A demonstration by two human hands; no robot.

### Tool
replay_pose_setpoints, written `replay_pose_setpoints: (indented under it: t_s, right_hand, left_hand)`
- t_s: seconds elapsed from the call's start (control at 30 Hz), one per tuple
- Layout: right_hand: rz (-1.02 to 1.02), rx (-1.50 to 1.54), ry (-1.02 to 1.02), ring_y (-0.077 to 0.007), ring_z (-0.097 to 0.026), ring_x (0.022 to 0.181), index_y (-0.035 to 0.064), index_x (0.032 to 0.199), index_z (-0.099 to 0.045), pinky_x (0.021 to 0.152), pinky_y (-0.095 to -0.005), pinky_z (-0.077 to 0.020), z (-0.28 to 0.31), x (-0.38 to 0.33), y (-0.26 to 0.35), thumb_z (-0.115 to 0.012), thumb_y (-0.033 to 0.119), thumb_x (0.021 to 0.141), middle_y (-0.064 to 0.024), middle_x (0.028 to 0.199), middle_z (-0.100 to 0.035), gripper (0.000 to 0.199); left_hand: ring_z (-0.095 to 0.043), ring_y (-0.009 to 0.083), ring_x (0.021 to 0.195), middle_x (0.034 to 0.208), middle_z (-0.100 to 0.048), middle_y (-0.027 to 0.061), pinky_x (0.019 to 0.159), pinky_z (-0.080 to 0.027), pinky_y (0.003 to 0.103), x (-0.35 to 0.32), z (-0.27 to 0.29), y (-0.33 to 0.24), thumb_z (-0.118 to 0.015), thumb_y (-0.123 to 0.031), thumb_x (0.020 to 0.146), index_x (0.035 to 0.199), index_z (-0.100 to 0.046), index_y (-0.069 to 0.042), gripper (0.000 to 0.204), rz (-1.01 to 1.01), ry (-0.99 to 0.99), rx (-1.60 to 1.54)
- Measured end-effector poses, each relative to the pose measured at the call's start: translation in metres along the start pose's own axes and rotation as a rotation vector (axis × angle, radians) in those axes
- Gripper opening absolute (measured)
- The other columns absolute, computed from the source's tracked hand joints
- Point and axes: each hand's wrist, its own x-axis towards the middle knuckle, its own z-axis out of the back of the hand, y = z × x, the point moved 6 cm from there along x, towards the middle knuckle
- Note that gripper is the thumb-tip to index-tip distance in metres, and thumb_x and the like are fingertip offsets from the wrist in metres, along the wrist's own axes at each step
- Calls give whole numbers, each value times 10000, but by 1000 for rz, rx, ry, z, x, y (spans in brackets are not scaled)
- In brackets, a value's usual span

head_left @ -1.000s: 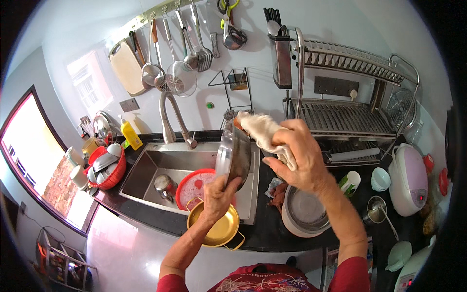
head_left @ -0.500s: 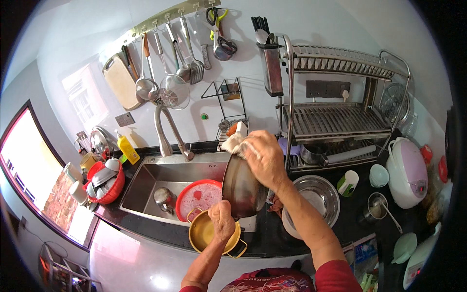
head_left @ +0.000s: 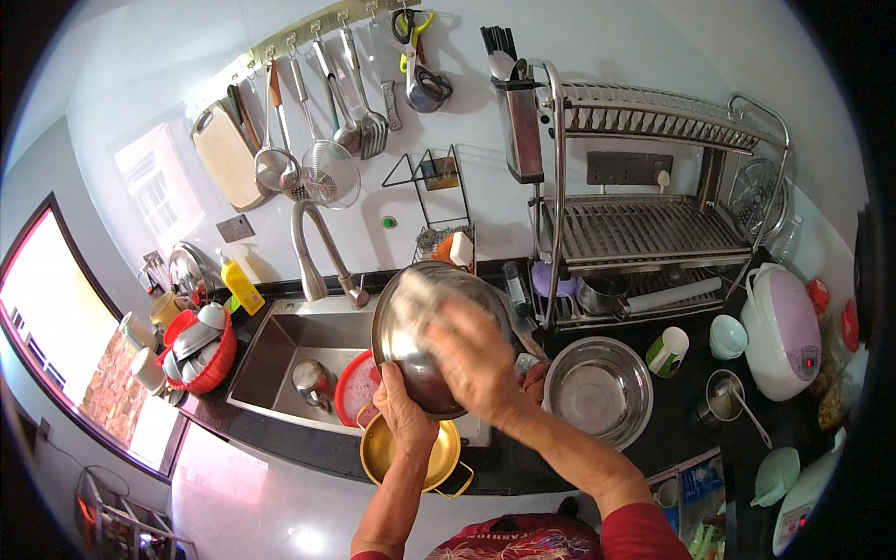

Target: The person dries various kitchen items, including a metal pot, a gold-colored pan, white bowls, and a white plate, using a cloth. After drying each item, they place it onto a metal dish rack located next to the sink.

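A round, shiny steel bowl [head_left: 392,327] is tilted up above the right part of the sink. My left hand [head_left: 405,407] grips its lower rim, thumb against the metal. On the bowl's face, my right hand [head_left: 471,359] presses a whitish cloth [head_left: 420,293]; motion blurs the cloth and fingers. Beneath my left hand, a gold two-handled pot [head_left: 381,452] rests at the counter's front edge. A red basin [head_left: 351,392] of soapy water stands in the steel sink [head_left: 271,359], partly hidden by the bowl. Beside it in the sink is a small metal pot [head_left: 313,381].
An empty steel basin [head_left: 597,383] sits right of my right forearm, below a metal dish rack [head_left: 644,224]. A faucet [head_left: 313,252] arches over the sink. At the left stand a red basket [head_left: 210,359] of bowls and a yellow bottle [head_left: 243,287]. A rice cooker [head_left: 782,327] is far right.
The bowl has turned more of its round face upward and shifted left. My right hand and the cloth have moved from its upper rim down onto that face. My left hand moved slightly left.
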Motion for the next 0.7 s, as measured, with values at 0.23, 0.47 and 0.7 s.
replay_pose_setpoints:
  t_s: [0.23, 0.47, 0.7]
  right_hand:
    - [341, -62, 267, -252, -552, 1060, 84, 991, -661, 867, -396, -453, -6, -10, 41, -660, 150, 769, -53, 1085, -587, 231]
    - [112, 269, 237, -274, -559, 954, 49, 974, -638, 862, -363, -453, 11, 39, -46, -625, 147, 774, -104, 1003, -607, 223]
    - [-795, 628, 217, -130, -615, 892, 26, 1130, -600, 775, -277, -497, 23, -16, -118, -534, 254, 932, -76, 1026, -639, 309]
  left_hand:
    - [-611, 211, 956, 1098, -625, 99, 828, -484, 326, 2, 7, -8, -542, -227, 908, 1177, -551, -34, 332, -254, 244, 739]
    - [-601, 191, 947, 1078, -608, 71, 830, -509, 343, -9, 8, 3, -485, -366, 956, 1177, -523, -16, 416, 178, 263, -61]
    - [-567, 174, 999, 1137, -570, 45, 817, -506, 305, 1, 7, 0, -426, -351, 981, 1216, -502, -65, 377, 283, 185, -408]
